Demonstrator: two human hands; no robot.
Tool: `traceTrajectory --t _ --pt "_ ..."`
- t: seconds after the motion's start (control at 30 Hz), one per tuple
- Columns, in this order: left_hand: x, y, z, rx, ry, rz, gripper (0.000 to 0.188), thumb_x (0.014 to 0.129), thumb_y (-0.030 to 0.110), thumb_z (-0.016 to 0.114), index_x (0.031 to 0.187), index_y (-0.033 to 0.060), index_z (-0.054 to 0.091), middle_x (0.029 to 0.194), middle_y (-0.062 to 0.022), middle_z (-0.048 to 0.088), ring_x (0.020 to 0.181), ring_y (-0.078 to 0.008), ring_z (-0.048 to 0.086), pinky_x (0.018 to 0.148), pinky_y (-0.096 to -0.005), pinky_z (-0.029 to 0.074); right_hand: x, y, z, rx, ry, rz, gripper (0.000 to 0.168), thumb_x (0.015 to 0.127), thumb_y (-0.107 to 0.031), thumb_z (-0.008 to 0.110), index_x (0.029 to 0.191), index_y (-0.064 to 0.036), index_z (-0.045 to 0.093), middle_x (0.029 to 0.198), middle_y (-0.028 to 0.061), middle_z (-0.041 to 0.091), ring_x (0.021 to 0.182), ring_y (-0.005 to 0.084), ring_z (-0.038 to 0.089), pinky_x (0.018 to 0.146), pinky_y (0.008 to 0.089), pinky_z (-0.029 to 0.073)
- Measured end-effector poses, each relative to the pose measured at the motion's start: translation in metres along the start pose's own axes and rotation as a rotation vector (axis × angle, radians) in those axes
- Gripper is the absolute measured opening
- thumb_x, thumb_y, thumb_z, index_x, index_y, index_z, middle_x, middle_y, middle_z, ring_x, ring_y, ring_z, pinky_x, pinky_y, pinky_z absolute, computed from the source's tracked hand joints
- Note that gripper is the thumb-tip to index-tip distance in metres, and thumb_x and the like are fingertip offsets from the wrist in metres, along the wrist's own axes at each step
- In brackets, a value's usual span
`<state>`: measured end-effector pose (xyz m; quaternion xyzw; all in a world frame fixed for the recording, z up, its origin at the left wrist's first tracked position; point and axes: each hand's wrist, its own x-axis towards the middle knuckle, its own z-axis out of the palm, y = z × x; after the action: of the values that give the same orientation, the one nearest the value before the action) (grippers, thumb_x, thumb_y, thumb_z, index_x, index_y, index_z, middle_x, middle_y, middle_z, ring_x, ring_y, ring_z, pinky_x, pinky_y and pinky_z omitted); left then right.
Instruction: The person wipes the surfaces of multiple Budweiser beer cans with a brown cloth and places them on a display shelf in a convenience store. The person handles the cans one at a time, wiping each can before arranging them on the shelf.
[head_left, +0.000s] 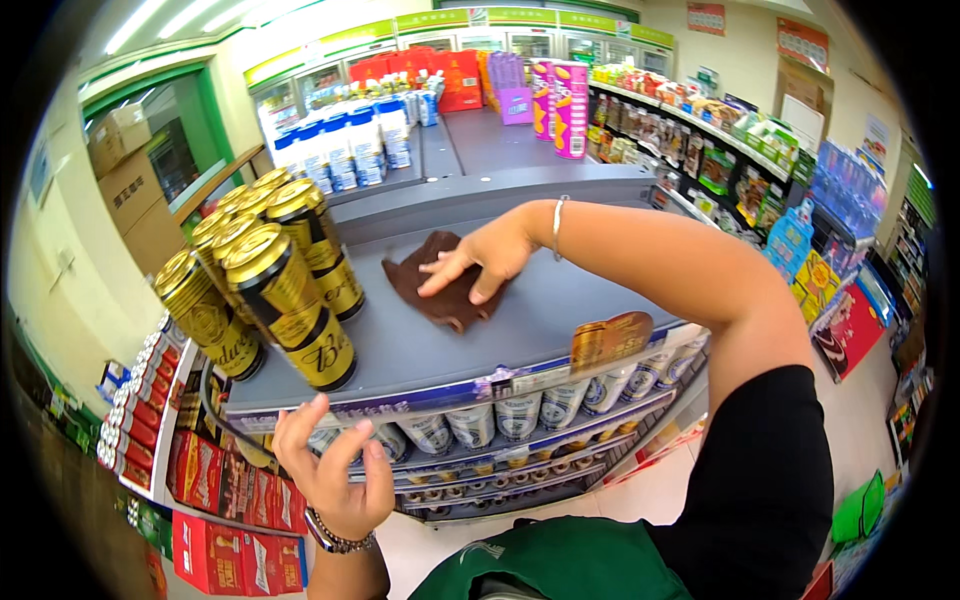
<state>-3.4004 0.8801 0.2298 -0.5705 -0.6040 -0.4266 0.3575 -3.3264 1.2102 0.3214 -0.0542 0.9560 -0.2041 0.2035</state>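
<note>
My right hand (487, 255) presses down on a brown cloth (442, 292), its fingers spread over the grey top shelf (547, 285) of a store display rack. The cloth lies crumpled under the palm. Left of it stands a group of tall gold-and-black beer cans (292, 307), upright near the shelf's left end. My left hand (337, 457) is raised before the shelf's front edge, just below the nearest can, with fingers apart and nothing in it. A gold-brown price tag (611, 341) stands at the front edge on the right.
White-and-blue bottles (367, 146) and pink snack canisters (571, 109) stand on the surface behind the raised grey back ledge (495, 187). Silver-white cans (517, 412) fill the shelf beneath. Red beer cartons (240, 555) sit at the lower left. A clear plastic guard (652, 349) runs along the front edge.
</note>
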Motion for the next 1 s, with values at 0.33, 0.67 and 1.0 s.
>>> traceTrajectory --t 0.33,0.67,1.0 --pt "0.07 -0.052 0.017 -0.502 -0.024 -0.541 0.089 0.071 0.021 0.078 0.135 -0.0024 0.02 0.121 -0.0162 0.045 0.11 -0.0246 0.049 0.091 -0.0401 0.043 -0.058 -0.02 0.022 -0.033 0.058 0.101 0.071 0.073 -0.02 0.074 0.137 -0.026 0.044 0.15 0.0137 0.026 0.136 0.0318 0.03 0.109 0.0358 0.028" --pt "0.062 -0.066 0.035 -0.239 0.124 -0.267 0.087 0.063 0.023 0.08 0.129 -0.0049 0.03 0.112 -0.0195 0.043 0.103 -0.0331 0.045 0.09 -0.0414 0.04 -0.061 -0.035 0.032 -0.182 0.663 0.422 0.028 0.072 -0.011 0.069 0.098 -0.001 0.065 0.089 0.0158 0.067 0.084 0.0289 0.065 0.075 0.0363 0.05" --pt "0.0 -0.012 -0.005 -1.552 -0.012 -0.436 0.088 0.073 0.029 0.077 0.137 -0.0021 0.025 0.123 -0.0163 0.049 0.109 -0.0279 0.054 0.093 -0.0406 0.045 -0.071 -0.174 0.081 0.662 1.527 -0.526 0.032 0.091 -0.001 0.05 0.123 0.002 0.046 0.113 0.0103 0.06 0.105 0.0185 0.058 0.09 0.0321 0.048"
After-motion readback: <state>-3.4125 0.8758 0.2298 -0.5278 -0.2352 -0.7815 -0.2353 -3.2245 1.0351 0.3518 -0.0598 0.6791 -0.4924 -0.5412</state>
